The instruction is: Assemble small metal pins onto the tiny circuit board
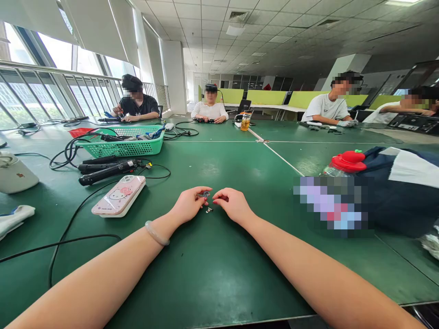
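Between the thumb and fingers of my left hand [190, 204] is a small dark circuit board [206, 194], held just above the green table [212, 265]. My right hand [231, 204] is close beside it on the right, its thumb and forefinger curled together; whether anything tiny sits between those fingertips is hidden. A small silver and black part [209, 210] lies on the table below the fingertips. A pale bangle [157, 233] circles my left wrist.
To the left lie a pink phone [119, 195], black handheld tools [108, 171] with cables and a green basket [125, 147]. At right are a red-lidded bottle [346, 163] and dark cloth [404, 196]. Several people sit around the table's far side, near a drink cup [245, 121].
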`<action>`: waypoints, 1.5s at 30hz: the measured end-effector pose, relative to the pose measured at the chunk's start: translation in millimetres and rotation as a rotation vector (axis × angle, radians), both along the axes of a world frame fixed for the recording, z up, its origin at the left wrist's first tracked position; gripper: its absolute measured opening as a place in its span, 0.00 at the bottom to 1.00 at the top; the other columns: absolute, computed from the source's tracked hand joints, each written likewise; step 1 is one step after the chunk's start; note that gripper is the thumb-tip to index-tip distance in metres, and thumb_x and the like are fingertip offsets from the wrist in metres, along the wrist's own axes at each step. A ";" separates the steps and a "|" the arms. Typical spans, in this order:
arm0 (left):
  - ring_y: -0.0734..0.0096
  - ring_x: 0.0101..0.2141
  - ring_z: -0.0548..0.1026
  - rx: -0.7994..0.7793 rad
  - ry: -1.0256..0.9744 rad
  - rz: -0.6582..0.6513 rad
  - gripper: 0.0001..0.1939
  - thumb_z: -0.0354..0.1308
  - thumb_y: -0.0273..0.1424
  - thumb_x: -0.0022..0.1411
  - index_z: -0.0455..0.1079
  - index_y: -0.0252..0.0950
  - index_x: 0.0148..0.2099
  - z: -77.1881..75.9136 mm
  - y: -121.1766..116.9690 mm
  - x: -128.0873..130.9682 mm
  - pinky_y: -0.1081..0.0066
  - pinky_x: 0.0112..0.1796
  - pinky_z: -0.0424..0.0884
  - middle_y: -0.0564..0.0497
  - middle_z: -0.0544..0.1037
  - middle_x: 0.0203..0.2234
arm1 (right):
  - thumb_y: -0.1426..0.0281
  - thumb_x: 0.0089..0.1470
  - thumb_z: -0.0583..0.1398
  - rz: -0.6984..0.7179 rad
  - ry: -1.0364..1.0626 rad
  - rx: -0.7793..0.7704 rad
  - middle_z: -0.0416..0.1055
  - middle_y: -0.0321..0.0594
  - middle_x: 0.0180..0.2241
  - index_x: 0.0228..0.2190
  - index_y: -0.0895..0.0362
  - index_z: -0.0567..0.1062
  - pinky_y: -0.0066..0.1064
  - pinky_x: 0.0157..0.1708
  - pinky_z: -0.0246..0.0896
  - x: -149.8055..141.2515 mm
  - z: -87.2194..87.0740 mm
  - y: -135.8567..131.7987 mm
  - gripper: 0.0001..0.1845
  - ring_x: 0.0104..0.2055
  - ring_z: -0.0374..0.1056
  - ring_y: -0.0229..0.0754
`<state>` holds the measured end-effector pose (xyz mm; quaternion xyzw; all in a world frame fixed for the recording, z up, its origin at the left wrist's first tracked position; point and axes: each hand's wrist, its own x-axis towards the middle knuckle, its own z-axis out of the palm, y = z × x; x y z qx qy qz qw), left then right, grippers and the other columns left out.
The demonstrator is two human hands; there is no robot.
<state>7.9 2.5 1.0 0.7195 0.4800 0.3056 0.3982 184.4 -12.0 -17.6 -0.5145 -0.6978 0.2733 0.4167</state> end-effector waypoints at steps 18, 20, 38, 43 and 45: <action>0.73 0.27 0.69 0.195 0.231 -0.042 0.22 0.56 0.37 0.55 0.71 0.43 0.53 1.3 -2.6 -1.1 0.72 0.34 0.66 0.54 0.77 0.31 | 0.67 0.49 0.58 -0.005 0.278 -0.061 0.73 0.38 0.30 0.33 0.58 0.77 0.29 0.32 0.66 3.7 -2.6 -3.1 0.11 0.30 0.68 0.36; 0.73 0.28 0.69 0.181 0.230 -0.049 0.23 0.56 0.38 0.55 0.71 0.42 0.53 1.6 -3.2 -0.5 0.72 0.34 0.66 0.53 0.77 0.31 | 0.67 0.47 0.59 0.008 0.319 -0.093 0.73 0.38 0.30 0.36 0.58 0.76 0.27 0.30 0.65 3.2 -2.3 -3.1 0.13 0.30 0.69 0.36; 0.71 0.31 0.70 0.284 0.291 -0.074 0.20 0.59 0.36 0.56 0.72 0.45 0.53 2.8 -4.6 1.9 0.71 0.39 0.65 0.55 0.77 0.29 | 0.73 0.37 0.64 0.038 0.496 -0.168 0.67 0.35 0.33 0.38 0.57 0.72 0.33 0.42 0.70 1.9 -4.3 0.9 0.21 0.33 0.70 0.34; 0.69 0.33 0.70 0.319 0.325 -0.079 0.20 0.59 0.36 0.57 0.72 0.46 0.52 4.1 -4.9 2.7 0.70 0.40 0.65 0.54 0.77 0.29 | 0.75 0.39 0.63 0.006 0.446 -0.167 0.66 0.34 0.33 0.39 0.57 0.71 0.32 0.42 0.69 -0.6 -1.1 -2.1 0.21 0.32 0.70 0.33; 0.69 0.34 0.71 0.322 0.337 -0.074 0.19 0.59 0.36 0.57 0.72 0.45 0.52 5.0 -5.5 3.1 0.70 0.40 0.65 0.54 0.76 0.30 | 0.76 0.39 0.63 -0.004 0.429 -0.163 0.66 0.34 0.32 0.39 0.57 0.71 0.31 0.41 0.69 -1.7 -0.3 -3.2 0.20 0.31 0.69 0.33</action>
